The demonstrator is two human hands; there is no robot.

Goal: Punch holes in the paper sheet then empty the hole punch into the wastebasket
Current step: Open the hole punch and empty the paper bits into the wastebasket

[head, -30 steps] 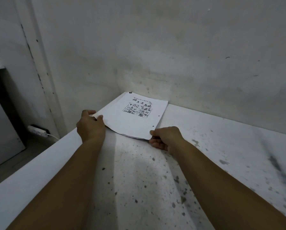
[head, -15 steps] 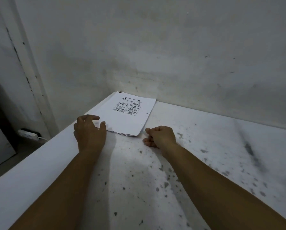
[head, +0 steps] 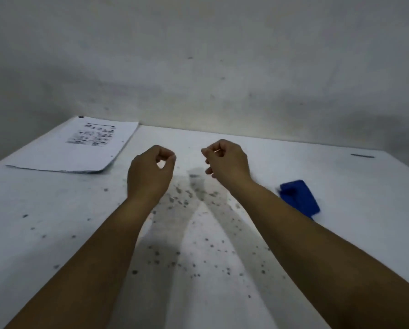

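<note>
A thin stack of white paper sheets point(head: 75, 151) with a printed grid of small pictures lies flat at the table's far left corner; two punched holes show along its right edge. A blue hole punch point(head: 299, 198) rests on the table at the right, partly hidden behind my right forearm. My left hand point(head: 150, 173) hovers over the middle of the table with fingers curled and nothing in it. My right hand point(head: 227, 161) hangs beside it, also loosely curled and holding nothing. No wastebasket is in view.
The white table point(head: 198, 245) is speckled with dark spots and ends against a grey wall point(head: 222, 55) at the back. A thin dark mark or object point(head: 362, 156) lies near the far right corner. The table's left edge runs diagonally past the paper.
Both hands let go of the paper stack and lifted toward the table's middle. The view swung right, bringing the blue hole punch into sight.
</note>
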